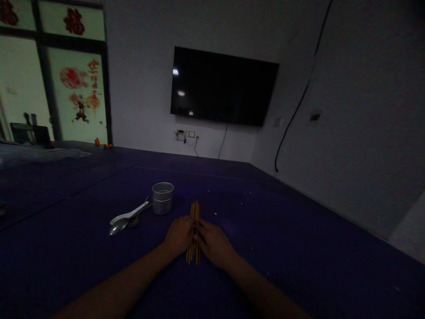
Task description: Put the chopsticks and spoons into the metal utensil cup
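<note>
A bundle of several wooden chopsticks (pixel 195 212) lies on the dark blue table (pixel 299 239), pointing away from me. My left hand (pixel 179 237) presses against the bundle's left side and my right hand (pixel 214 243) against its right side, fingers curled onto the sticks. Both hands squeeze the bundle between them near its middle. Beyond the sticks, slightly left, stands a small metal cup (pixel 162 198).
A white spoon (pixel 130 213) and metal spoons (pixel 118 226) lie left of the cup. A black television (pixel 222 86) hangs on the far wall above a socket with cables. Windows with red paper decorations are at the far left.
</note>
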The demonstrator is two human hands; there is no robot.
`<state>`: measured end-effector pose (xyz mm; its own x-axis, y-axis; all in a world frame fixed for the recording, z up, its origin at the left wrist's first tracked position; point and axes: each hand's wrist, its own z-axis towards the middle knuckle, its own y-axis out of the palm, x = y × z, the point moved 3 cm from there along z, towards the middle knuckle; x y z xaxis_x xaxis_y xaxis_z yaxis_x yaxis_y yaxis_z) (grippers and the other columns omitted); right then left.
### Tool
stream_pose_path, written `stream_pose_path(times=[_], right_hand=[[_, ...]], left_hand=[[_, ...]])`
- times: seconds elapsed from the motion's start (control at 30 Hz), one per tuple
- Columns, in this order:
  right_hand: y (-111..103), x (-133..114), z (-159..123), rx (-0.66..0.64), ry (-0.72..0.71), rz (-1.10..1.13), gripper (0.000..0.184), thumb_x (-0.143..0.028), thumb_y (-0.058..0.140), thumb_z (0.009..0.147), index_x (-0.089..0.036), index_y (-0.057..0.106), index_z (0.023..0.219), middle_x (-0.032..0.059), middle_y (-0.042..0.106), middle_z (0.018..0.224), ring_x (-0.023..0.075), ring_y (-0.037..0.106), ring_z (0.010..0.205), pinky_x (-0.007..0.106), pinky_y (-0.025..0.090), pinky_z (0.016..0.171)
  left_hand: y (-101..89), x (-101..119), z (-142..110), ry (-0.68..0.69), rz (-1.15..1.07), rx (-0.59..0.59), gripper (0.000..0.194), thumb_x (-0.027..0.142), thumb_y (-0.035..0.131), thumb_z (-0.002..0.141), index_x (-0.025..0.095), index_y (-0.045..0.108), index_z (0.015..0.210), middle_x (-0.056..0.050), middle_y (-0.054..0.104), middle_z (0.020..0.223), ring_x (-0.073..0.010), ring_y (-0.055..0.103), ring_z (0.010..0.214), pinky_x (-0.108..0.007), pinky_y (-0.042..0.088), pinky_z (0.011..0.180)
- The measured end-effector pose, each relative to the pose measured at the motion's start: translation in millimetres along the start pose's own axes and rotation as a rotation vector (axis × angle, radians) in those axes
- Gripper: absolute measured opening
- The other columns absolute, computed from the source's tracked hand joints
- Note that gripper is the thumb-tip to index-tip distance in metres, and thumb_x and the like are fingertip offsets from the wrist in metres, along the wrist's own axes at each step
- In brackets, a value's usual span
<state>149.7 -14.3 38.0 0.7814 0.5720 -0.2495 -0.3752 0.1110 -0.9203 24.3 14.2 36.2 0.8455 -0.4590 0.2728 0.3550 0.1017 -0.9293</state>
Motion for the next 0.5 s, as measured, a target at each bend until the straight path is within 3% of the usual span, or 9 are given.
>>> stream_pose_path(times=[0.27,0.5], right_hand=[[0.1,-2.6,-0.6,0.038,0.058,0.008,0.037,-0.029,0.042,0.092,-0.018,0.055,0.124,0.0117,0.052,0.132,0.0249,0.051,0.117,0.038,0.040,0.097],[1.1,-2.1,0.5,0.054,0.064,0.025,0.034,-0.029,0.041,0.092,-0.018,0.057,0.120,0.0117,0.060,0.121,0.0250,0.055,0.112,0.037,0.041,0.095]], left_hand=[[1.1,-2.1,-0.1,-0.021,-0.024,0.019,0.030,0.018,0.033,0.091,0.017,0.061,0.102,-0.009,0.065,0.103,-0.0186,0.061,0.095,-0.030,0.044,0.083],[4.0,-5.7,0.1,-0.037,-0.025,0.034,0.029,0.019,0.033,0.092,0.018,0.061,0.099,-0.009,0.064,0.102,-0.0183,0.061,0.093,-0.028,0.044,0.081]])
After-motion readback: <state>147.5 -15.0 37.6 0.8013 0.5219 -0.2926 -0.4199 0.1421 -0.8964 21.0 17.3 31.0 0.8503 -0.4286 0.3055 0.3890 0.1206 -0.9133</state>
